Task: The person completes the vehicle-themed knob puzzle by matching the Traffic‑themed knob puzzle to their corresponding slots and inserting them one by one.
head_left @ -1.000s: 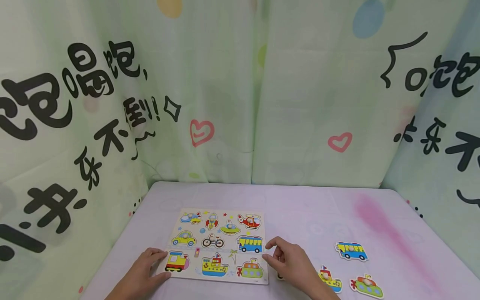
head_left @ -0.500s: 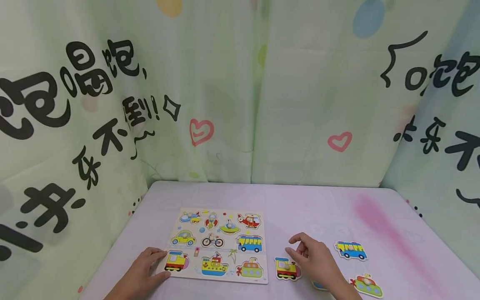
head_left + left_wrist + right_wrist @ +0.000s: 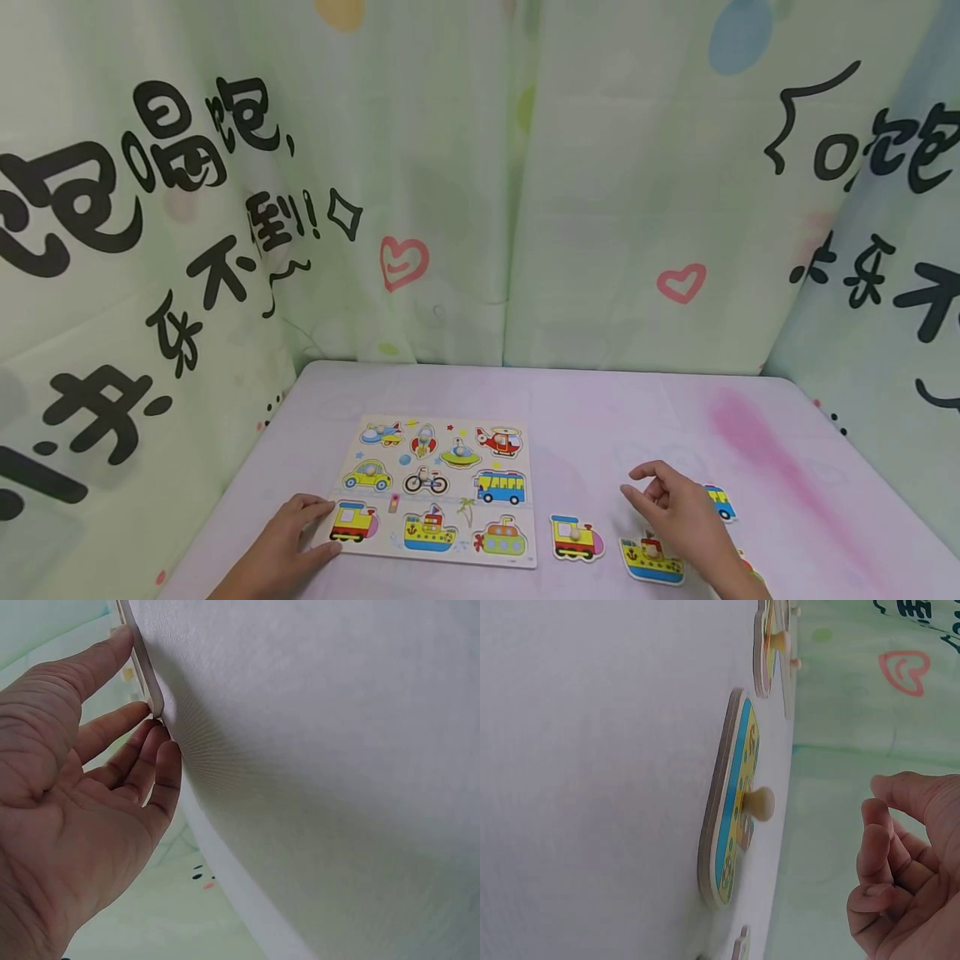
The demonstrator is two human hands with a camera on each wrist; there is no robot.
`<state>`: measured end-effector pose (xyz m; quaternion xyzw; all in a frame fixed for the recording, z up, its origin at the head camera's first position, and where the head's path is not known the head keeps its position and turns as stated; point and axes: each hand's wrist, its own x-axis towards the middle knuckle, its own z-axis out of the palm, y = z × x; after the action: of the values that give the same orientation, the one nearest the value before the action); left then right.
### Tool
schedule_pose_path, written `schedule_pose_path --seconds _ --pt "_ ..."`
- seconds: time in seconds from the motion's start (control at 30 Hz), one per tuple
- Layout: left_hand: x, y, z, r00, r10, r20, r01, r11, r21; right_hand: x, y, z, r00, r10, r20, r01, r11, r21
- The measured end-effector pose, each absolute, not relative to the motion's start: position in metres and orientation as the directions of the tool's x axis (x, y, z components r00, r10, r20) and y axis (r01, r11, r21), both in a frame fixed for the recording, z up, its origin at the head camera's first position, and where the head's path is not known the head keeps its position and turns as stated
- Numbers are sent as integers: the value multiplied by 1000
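My left hand point(image 3: 288, 542) holds the lower left corner of a puzzle board point(image 3: 393, 522) between thumb and index finger. The left wrist view shows the thumb on the board's edge and the index fingertip at its corner. My right hand point(image 3: 681, 512) hovers with loosely bent fingers, holding nothing, above a knobbed ship puzzle piece point(image 3: 643, 568). In the right wrist view the fingers are clear of that piece's wooden knob point(image 3: 760, 804). A train puzzle piece point(image 3: 573, 543) lies between board and ship. The right hand partly hides a bus puzzle piece point(image 3: 722, 505) and another piece point(image 3: 751, 568).
Printed train, ship, bus and submarine pictures without knobs show on the board; knobbed pieces such as the car point(image 3: 367, 477) sit in others. The white-covered table point(image 3: 600, 408) ends at a patterned curtain point(image 3: 465, 167) behind and at both sides.
My right hand has moved rightwards from beside the board to above the ship piece. This uncovered the train piece and covered parts of the bus and submarine pieces. My left hand has stayed put.
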<state>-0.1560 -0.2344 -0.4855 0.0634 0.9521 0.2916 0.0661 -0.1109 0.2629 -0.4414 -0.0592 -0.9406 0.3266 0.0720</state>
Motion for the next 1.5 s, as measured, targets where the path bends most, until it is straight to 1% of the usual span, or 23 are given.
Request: schedule_pose_path --seconds 0.23,0.57,0.67,0.83,0.93,1.2,1.4,1.5 --pt "-155 -234 -483 -983 161 -92 81 819 568 -107 288 -443 -964 161 212 18 834 -552" --pt "-155 -233 -484 -981 141 -132 41 821 570 -103 309 -451 -953 155 259 3 863 -505" --pt "-155 -233 -485 -982 137 -133 37 820 571 -103 314 -452 -963 154 220 20 858 -513" --pt "-153 -235 -485 -984 139 -115 50 822 567 -105 323 -449 -982 184 43 126 808 -575" --pt "-153 -235 -485 -984 138 -116 49 823 566 -106 329 -449 -977 212 -20 180 773 -609" --pt "-154 -234 -483 -983 144 -116 54 824 564 -108 339 -455 -970 239 -34 205 739 -642" --pt "-155 -233 -483 -983 148 -110 62 825 561 -111 346 -459 -961 261 -90 254 705 -662" --pt "-156 -233 -483 -983 153 -106 69 829 555 -111 350 -460 -961 257 -101 257 699 -667"
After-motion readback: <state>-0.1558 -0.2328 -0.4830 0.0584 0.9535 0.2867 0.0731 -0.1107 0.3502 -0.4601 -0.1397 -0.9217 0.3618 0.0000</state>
